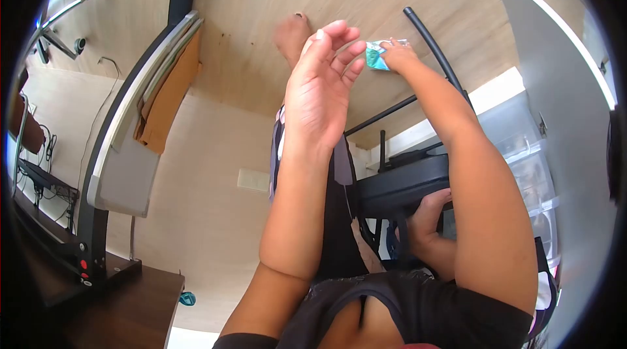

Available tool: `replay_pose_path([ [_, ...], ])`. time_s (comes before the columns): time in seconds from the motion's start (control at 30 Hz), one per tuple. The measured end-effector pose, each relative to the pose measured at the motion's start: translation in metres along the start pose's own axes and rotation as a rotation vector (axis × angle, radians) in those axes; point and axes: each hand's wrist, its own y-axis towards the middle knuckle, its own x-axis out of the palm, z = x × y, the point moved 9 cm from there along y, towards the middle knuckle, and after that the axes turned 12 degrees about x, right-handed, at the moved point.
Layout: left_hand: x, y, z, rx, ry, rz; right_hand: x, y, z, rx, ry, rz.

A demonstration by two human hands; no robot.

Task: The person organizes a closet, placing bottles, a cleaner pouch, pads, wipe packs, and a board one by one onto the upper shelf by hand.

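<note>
My left hand is raised in the middle of the view, palm turned toward me. Its fingers are loosely bent and apart, and nothing lies in the palm. Further right, my right arm stretches forward, and my right hand has its fingers on a small teal and white packet. The packet looks soft and crumpled; part of it is covered by the fingers, and its exact kind is unclear. It lies against the light wood-look surface, close to a black metal leg.
A bare foot shows behind my left hand. Black seat-like furniture and clear plastic drawers stand right, beside a grey panel. Brown folders hang left, above a dark wood top. A wheeled chair base is upper left.
</note>
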Motion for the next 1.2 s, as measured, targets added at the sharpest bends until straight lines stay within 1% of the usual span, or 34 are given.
replay_pose_path([
  [0.03, 0.004, -0.001, 0.003, -0.009, -0.026, -0.014, -0.012, -0.001, -0.001, 0.023, 0.12, 0.078],
  [0.07, 0.007, 0.0, 0.01, 0.022, -0.036, -0.03, -0.009, 0.001, 0.012, 0.219, 0.351, -0.048],
  [0.1, 0.006, 0.002, 0.016, 0.032, -0.037, -0.032, -0.023, -0.007, 0.014, 0.215, 0.35, -0.039],
  [0.17, 0.002, 0.007, 0.032, 0.119, 0.01, -0.067, -0.029, -0.027, 0.009, 0.139, 0.33, -0.204],
  [0.2, -0.001, 0.009, 0.035, 0.129, 0.009, -0.07, -0.041, -0.037, 0.008, 0.074, 0.426, -0.224],
  [0.23, -0.009, 0.015, 0.039, 0.167, 0.281, -0.078, -0.052, -0.045, 0.013, 0.069, 0.422, -0.206],
  [0.27, -0.017, 0.023, 0.046, 0.211, 0.554, -0.081, -0.069, -0.055, 0.001, -0.113, 0.546, -0.219],
  [0.3, -0.024, 0.033, 0.049, 0.234, 0.552, -0.084, -0.087, -0.071, -0.011, -0.298, 0.665, -0.235],
  [0.33, -0.015, 0.038, 0.067, 0.536, 1.138, -0.231, -0.117, -0.095, -0.021, -0.478, 0.705, -0.153],
  [0.37, 0.0, 0.034, 0.071, 0.831, 1.73, -0.361, -0.154, -0.126, -0.03, -0.666, 0.734, -0.075],
  [0.4, -0.002, 0.042, 0.068, 0.769, 1.819, -0.384, -0.18, -0.152, -0.036, -0.698, 0.708, -0.066],
  [0.43, -0.001, 0.049, 0.08, 0.79, 1.843, -0.333, -0.213, -0.178, -0.044, -0.757, 0.749, -0.019],
  [0.5, -0.001, 0.054, 0.07, 0.539, 1.626, -0.645, -0.261, -0.209, -0.061, -0.868, 0.788, 0.018],
  [0.53, -0.002, 0.047, 0.08, 0.537, 1.652, -0.614, -0.281, -0.221, -0.062, -0.916, 0.798, 0.117],
  [0.57, -0.006, 0.045, 0.088, 0.453, 1.51, -0.537, -0.295, -0.228, -0.063, -0.952, 0.808, 0.219],
  [0.6, -0.009, 0.042, 0.096, 0.38, 1.361, -0.466, -0.299, -0.228, -0.075, -0.973, 0.803, 0.221],
  [0.63, -0.009, 0.036, 0.105, 0.387, 1.369, -0.451, -0.322, -0.235, -0.074, -0.957, 0.841, 0.573],
  [0.7, -0.013, 0.02, 0.124, 0.421, 1.147, -0.4, -0.341, -0.253, -0.078, -0.931, 0.873, 0.918],
  [0.73, -0.019, 0.018, 0.131, 0.422, 1.152, -0.389, -0.343, -0.247, -0.095, -0.897, 0.812, 0.77],
  [0.77, -0.021, 0.014, 0.138, 0.444, 1.103, -0.457, -0.339, -0.241, -0.112, -0.857, 0.751, 0.622],
  [0.8, -0.023, 0.012, 0.144, 0.466, 1.052, -0.528, -0.339, -0.242, -0.121, -0.86, 0.755, 0.619],
  [0.83, -0.035, 0.019, 0.153, 0.47, 1.053, -0.526, -0.335, -0.232, -0.13, -0.818, 0.821, 0.505],
  [0.87, -0.051, 0.032, 0.173, 0.616, 1.382, -0.431, -0.33, -0.219, -0.135, -0.775, 0.882, 0.395],
  [0.9, -0.068, 0.044, 0.192, 0.753, 1.707, -0.318, -0.328, -0.21, -0.136, -0.774, 0.881, 0.396],
  [0.93, -0.087, 0.053, 0.21, 0.832, 2.151, -0.107, -0.323, -0.193, -0.129, -0.679, 0.848, 0.429],
  [0.97, -0.103, 0.06, 0.227, 0.888, 2.582, 0.15, -0.318, -0.18, -0.12, -0.584, 0.813, 0.462],
  [1.0, -0.126, 0.072, 0.229, 0.934, 2.755, 0.18, -0.314, -0.176, -0.114, -0.581, 0.808, 0.461],
  [1.07, -0.157, 0.094, 0.225, 0.965, 2.932, 0.21, -0.309, -0.173, -0.087, -0.568, 1.14, 0.449],
  [1.1, -0.169, 0.111, 0.215, 0.753, 3.193, 0.148, -0.306, -0.173, -0.081, -0.565, 1.141, 0.445],
  [1.13, -0.181, 0.128, 0.207, 0.516, 3.438, 0.071, -0.304, -0.171, -0.07, -0.494, 1.125, 0.464],
  [1.17, -0.185, 0.134, 0.204, 0.52, 3.438, 0.057, -0.299, -0.168, -0.061, -0.423, 1.106, 0.476],
  [1.2, -0.189, 0.136, 0.201, 0.488, 3.474, 0.079, -0.291, -0.167, -0.057, -0.417, 1.108, 0.469],
])
